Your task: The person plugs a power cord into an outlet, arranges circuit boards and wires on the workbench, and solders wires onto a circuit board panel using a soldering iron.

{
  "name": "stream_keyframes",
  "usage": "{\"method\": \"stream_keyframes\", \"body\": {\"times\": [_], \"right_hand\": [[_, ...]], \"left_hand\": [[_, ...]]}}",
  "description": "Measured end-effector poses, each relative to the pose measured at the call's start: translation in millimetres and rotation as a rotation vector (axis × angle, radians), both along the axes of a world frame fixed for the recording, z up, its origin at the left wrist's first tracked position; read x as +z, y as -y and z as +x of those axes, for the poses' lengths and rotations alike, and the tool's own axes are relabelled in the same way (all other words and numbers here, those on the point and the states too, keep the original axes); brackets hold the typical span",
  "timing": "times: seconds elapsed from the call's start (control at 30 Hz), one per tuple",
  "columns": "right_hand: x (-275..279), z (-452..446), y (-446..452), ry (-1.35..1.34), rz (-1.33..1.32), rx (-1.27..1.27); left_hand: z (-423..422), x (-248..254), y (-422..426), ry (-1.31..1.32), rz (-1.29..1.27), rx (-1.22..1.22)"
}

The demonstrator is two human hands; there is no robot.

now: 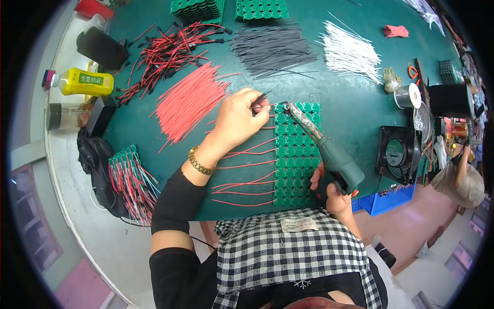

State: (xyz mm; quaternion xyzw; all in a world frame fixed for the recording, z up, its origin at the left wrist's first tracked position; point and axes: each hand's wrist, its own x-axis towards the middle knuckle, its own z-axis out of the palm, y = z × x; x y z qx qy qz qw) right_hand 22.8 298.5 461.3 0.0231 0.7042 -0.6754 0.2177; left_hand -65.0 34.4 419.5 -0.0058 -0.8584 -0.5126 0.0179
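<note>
My left hand [237, 117] is closed in a pinch on a small bunch of black wires [262, 98], at the upper left corner of a green circuit board panel [296, 149]. In my right hand [334, 195] is a green soldering gun [340, 164], its pistol grip wrapped by the fingers. The gun's scorched metal barrel slants up and left, and its tip is over the panel's top row, close to the left fingertips. Several red wires [247, 166] run leftward from the panel's left edge. Whether a black wire touches a pad is too small to tell.
Piles of red wires [191, 103], black wires [272, 49] and white wires [352, 51] lie beyond my hands. Stacked green boards [262, 9] stand at the back. At right are a solder spool [407, 96] and a fan [398, 154]; a yellow bottle [85, 81] stands left.
</note>
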Motion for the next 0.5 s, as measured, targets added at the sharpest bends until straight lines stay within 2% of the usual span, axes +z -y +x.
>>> {"method": "stream_keyframes", "body": {"times": [0.33,0.43,0.5], "right_hand": [[9.2,-4.5,8.2,0.097,0.034,-0.048],[-4.5,-4.3,-5.8,0.028,-0.105,0.069],[-4.0,-3.7,-5.7,0.027,-0.093,0.070]], "left_hand": [[-1.3,6.2,-2.8,0.007,-0.035,0.002],[-1.6,3.3,-3.6,-0.023,-0.033,0.005],[-1.9,4.3,-3.1,-0.006,-0.060,-0.004]]}}
